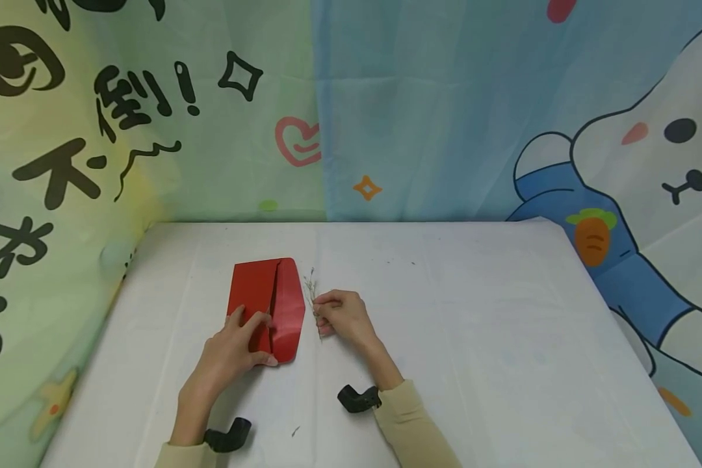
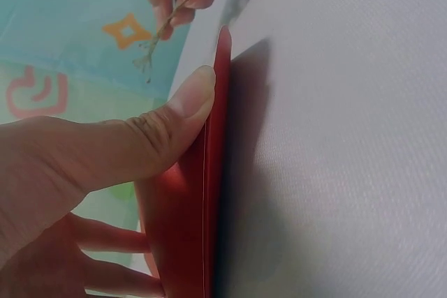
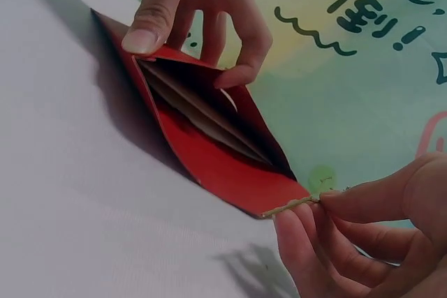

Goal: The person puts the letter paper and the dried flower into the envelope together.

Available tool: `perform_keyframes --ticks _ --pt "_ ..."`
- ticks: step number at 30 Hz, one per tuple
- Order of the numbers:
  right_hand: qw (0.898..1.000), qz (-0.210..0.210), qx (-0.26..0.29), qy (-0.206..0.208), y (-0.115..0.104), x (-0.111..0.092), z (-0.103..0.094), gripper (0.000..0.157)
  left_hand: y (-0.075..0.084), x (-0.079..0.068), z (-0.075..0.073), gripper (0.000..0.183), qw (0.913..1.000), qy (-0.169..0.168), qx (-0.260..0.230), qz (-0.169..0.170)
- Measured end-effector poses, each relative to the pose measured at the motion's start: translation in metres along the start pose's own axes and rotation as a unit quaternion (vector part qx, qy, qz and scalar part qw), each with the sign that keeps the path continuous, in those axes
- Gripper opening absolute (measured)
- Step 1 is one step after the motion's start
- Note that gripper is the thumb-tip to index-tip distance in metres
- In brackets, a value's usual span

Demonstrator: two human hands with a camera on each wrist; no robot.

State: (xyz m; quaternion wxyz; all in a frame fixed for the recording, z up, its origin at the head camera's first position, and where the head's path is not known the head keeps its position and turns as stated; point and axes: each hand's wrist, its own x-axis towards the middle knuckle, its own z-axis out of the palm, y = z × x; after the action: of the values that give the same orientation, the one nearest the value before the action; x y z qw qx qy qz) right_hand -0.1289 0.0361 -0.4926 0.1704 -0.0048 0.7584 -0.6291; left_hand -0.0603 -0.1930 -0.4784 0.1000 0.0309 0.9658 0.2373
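Observation:
A red envelope point(image 1: 250, 286) is held by my left hand point(image 1: 225, 354), its flap point(image 1: 289, 312) unfolded toward the right. In the right wrist view the thumb is at one end of the envelope's mouth and a curled finger is at its back panel. The mouth gapes, showing pale paper point(image 3: 209, 129) inside. To the right of the flap, my right hand point(image 1: 346, 318) pinches a thin dried flower sprig point(image 1: 311, 286) between thumb and fingers. Its fine branching tips point away from me in the head view. In the left wrist view the sprig point(image 2: 183, 6) is beyond the envelope.
Both hands are over a white-covered table point(image 1: 474, 325). A dark curved device point(image 1: 228, 435) is at the left wrist, another point(image 1: 358, 398) at the right. A tiny dark scrap point(image 1: 295, 431) lies near the front. A printed cloth backdrop point(image 1: 415, 117) hangs behind.

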Motion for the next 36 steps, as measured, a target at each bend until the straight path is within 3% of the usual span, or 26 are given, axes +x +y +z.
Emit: perform_keyframes --ticks 21,36 --pt "1.000 0.008 0.010 -0.028 -0.003 0.011 0.032 0.017 -0.005 0.001 0.001 0.063 1.0000 -0.001 -0.003 -0.004" --pt "0.999 0.027 0.035 -0.024 -0.007 0.019 0.055 0.019 -0.006 0.002 0.001 0.063 0.9999 0.000 -0.009 -0.006"
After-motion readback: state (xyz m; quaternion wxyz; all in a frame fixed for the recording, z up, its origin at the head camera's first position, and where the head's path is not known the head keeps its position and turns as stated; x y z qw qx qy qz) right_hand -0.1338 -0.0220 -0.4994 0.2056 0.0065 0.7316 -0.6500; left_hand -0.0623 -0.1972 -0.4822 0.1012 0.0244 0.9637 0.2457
